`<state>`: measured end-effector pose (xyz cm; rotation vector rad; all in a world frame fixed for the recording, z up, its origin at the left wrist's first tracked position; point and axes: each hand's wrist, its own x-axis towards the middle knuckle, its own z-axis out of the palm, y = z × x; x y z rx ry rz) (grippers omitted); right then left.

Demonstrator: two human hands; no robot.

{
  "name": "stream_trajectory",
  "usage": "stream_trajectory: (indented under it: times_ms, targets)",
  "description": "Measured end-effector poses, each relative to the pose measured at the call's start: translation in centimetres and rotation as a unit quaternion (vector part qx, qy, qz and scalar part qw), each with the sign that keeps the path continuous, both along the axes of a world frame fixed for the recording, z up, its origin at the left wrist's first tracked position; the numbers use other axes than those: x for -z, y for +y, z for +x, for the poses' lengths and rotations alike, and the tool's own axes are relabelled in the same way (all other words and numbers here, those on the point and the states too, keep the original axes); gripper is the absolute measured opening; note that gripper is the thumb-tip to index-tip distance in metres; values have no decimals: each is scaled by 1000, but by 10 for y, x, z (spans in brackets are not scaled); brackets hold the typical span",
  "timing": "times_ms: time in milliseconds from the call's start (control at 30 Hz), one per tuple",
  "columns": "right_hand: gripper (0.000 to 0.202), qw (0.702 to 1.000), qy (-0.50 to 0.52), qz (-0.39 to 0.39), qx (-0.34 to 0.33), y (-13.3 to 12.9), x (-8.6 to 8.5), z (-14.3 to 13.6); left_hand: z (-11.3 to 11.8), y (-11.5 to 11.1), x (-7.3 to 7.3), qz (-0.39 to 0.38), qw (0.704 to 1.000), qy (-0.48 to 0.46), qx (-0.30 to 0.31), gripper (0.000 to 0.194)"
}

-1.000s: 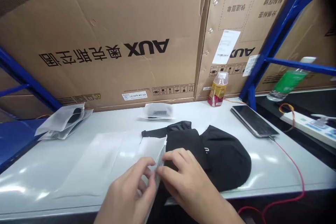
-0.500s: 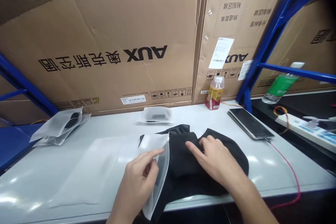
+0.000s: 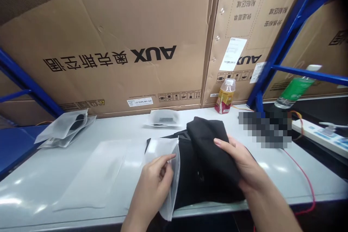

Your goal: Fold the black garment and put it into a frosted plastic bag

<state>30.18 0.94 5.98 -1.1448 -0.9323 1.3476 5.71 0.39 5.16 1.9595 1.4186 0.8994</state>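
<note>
My left hand (image 3: 156,177) is closed on the edge of a frosted zip bag (image 3: 163,146), its fingers at the bag's open mouth. The bag lies at the left side of a piece of black cloth (image 3: 190,185) spread on the table. My right hand (image 3: 239,163) grips a folded bundle of black fabric (image 3: 208,134), thumb on top and fingers behind it. The bundle is lifted at a tilt over the cloth, its far end rising beside the bag mouth. Whether bundle and cloth are one piece, I cannot tell.
Flat frosted bags (image 3: 92,174) lie to the left. Filled bags (image 3: 65,127) sit at the back left, another (image 3: 164,117) at the back middle. A drink bottle (image 3: 225,96) stands near large cartons (image 3: 108,18). A red cable (image 3: 304,177) and power strip (image 3: 320,134) are at right.
My right hand has taken hold of the black fabric and raised a folded part of it. My left hand stays at the bag's edge. The view has shifted slightly.
</note>
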Motion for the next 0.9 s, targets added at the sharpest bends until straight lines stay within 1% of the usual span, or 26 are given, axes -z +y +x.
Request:
stream_trajectory:
  times_ms: [67, 100, 167, 200, 233, 267, 333, 400, 433, 467, 500, 600, 633, 700, 733, 767, 833, 900]
  targets:
    - [48, 1000, -22, -3, -16, -5, 9, -16, 6, 0, 0, 0, 999, -32, 7, 34]
    - [50, 999, -40, -2, -8, -8, 16, -25, 8, 0, 1, -3, 999, -52, 10, 34]
    - [58, 992, -125, 25, 21, -15, 29, -43, 10, 1, 4, -11, 996, -89, 4, 36]
    - [61, 979, -193, 53, 38, -19, 35, -50, 9, 1, 6, -15, 995, -101, -5, 38]
    - [61, 956, -275, 87, 51, -23, 40, -56, 8, 1, 8, -19, 994, -109, -16, 41]
    - [58, 920, -364, 125, 67, -26, 44, -61, 7, 2, 9, -20, 993, -116, -27, 44]
    - [51, 834, -508, 195, 96, -32, 45, -68, 4, 2, 11, -17, 990, -132, -40, 47]
    - [53, 754, -595, 257, 107, -33, 42, -72, 2, 2, 9, -11, 987, -150, -47, 46]
    - [52, 725, -622, 279, 98, -32, 38, -74, 1, 2, 8, -7, 987, -154, -47, 45]
    - [48, 705, -642, 290, 76, -30, 34, -76, 1, 1, 6, -3, 988, -151, -45, 44]
    - [41, 694, -658, 289, 46, -27, 30, -78, 2, 1, 5, 0, 989, -144, -43, 42]
    - [18, 675, -692, 251, -45, -17, 18, -85, 6, 1, 1, 6, 994, -107, -30, 37]
    - [15, 669, -699, 245, -67, -14, 14, -86, 7, 1, 1, 9, 996, -88, -27, 37]
    - [22, 661, -694, 266, -100, -11, 9, -83, 9, 3, 2, 13, 999, -44, -25, 38]
    - [28, 666, -677, 289, -123, -10, 6, -79, 9, 5, 3, 13, 999, -21, -26, 38]
    - [34, 678, -648, 313, -152, -10, 4, -73, 8, 6, 3, 11, 1000, -1, -28, 39]
    - [47, 715, -568, 343, -219, -10, -2, -58, 3, 7, 4, 3, 999, 27, -32, 40]
    - [51, 747, -507, 343, -259, -12, -5, -46, 0, 6, 2, -4, 999, 44, -32, 40]
